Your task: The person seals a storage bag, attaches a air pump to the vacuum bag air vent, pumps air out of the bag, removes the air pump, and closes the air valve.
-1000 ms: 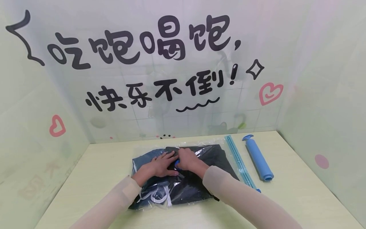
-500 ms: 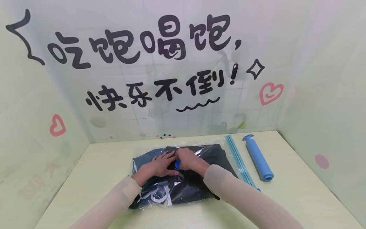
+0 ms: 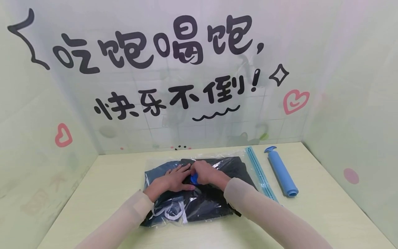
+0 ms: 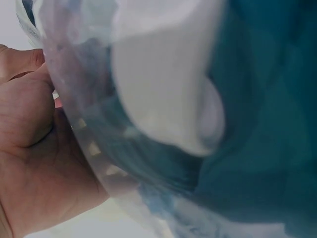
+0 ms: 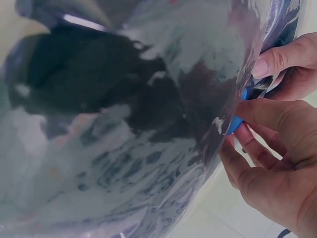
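A clear plastic storage bag (image 3: 234, 162) lies on the table, holding folded black clothing (image 3: 208, 207) and dark teal clothing (image 3: 160, 171) with a white strap (image 3: 172, 215). Near the bag's middle sits a round blue valve cap (image 3: 194, 179). My right hand (image 3: 206, 172) pinches that cap between thumb and fingers; the right wrist view shows the blue edge (image 5: 235, 124) at its fingertips. Left of the cap, my left hand (image 3: 174, 180) rests on the bag with fingers extended and thumb beside the valve. In the left wrist view its palm (image 4: 39, 168) is against the plastic.
A teal zip strip (image 3: 261, 173) runs along the bag's right edge. Beyond it lies a blue hand pump (image 3: 282, 173) with its handle toward the back. Printed fabric walls (image 3: 199, 135) enclose the pale table (image 3: 102, 186) at the back and sides.
My right hand has turned slightly at the cap, and more of the blue shows. The right forearm has shifted a little to the right. My left hand stays in place.
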{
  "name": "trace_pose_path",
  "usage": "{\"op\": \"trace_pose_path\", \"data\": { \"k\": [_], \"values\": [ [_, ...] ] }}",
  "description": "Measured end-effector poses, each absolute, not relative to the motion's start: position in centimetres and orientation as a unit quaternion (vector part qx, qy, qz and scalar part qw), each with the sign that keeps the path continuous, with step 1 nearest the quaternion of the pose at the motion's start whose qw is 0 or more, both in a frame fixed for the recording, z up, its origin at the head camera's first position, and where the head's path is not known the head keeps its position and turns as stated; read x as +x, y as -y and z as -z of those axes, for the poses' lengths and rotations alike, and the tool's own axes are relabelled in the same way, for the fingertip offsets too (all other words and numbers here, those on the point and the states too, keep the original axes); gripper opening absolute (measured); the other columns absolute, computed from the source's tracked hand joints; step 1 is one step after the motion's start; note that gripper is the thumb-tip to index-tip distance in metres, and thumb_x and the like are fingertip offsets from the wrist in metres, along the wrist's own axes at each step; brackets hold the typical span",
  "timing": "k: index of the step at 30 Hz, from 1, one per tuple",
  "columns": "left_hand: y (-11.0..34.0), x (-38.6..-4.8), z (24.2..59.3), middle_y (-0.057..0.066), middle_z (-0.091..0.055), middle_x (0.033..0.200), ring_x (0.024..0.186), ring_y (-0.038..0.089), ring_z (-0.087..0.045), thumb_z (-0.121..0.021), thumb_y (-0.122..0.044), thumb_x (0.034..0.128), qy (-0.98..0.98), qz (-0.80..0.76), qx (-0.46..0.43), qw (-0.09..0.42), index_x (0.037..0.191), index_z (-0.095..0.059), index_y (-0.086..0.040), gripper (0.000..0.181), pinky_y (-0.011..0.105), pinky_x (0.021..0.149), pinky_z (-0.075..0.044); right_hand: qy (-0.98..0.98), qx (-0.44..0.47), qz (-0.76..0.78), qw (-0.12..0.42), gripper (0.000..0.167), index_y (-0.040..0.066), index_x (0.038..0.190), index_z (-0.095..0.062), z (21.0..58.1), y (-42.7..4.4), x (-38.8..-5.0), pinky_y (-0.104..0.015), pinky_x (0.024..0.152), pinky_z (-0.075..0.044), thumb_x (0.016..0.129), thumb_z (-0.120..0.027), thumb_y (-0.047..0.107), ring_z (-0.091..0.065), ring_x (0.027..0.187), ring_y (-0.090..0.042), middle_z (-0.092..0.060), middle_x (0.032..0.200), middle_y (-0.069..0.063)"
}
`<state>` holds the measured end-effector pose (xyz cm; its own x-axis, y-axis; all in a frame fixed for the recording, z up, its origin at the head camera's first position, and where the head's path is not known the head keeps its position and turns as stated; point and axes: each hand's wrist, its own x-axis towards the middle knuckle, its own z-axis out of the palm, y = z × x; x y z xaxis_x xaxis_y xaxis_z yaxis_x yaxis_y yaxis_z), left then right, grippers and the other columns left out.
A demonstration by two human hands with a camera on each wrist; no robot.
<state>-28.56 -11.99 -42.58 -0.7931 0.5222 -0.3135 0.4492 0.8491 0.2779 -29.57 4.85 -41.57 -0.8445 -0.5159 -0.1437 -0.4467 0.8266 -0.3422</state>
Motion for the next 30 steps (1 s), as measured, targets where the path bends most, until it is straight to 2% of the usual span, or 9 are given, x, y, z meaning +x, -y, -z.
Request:
{"op": "trace_pose_path", "data": {
  "k": [15,24,30],
  "values": [
    [12.1,-28.5,42.5,0.01,-0.02,0.167,0.15,0.04,-0.015,-0.063,-0.05,0.0988,-0.941,-0.095,0.26,0.193,0.16,-0.035,-0.013,0.077,0.068,0.112,-0.018,-0.94,-0.272,0.173,0.11,0.027,0.011,0.092,-0.076,41.9,-5.2,-29.5,-0.03,0.08,-0.054,0.08,-0.076,-0.013,-0.061,0.088,-0.018,-0.07,0.098,-0.001],
    [12.9,-29.0,42.3,0.016,-0.017,0.166,0.149,0.046,-0.011,-0.063,-0.047,0.1,-0.926,-0.118,0.293,0.205,0.16,-0.031,-0.007,0.078,0.072,0.11,-0.017,-0.933,-0.296,0.176,0.102,0.029,0.012,0.09,-0.076,42.1,-5.4,-29.6,-0.027,0.077,-0.051,0.08,-0.075,-0.015,-0.06,0.088,-0.017,-0.069,0.098,0.001],
    [13.8,-28.8,41.9,0.019,-0.015,0.166,0.148,0.051,-0.011,-0.07,-0.051,0.093,-0.933,-0.114,0.29,0.182,0.16,-0.032,-0.008,0.088,0.07,0.111,-0.019,-0.92,-0.328,0.181,0.112,0.034,0.014,0.093,-0.075,41.9,-6.0,-29.8,-0.025,0.077,-0.049,0.08,-0.07,-0.017,-0.06,0.09,-0.016,-0.069,0.099,0.001]
  ]
}}
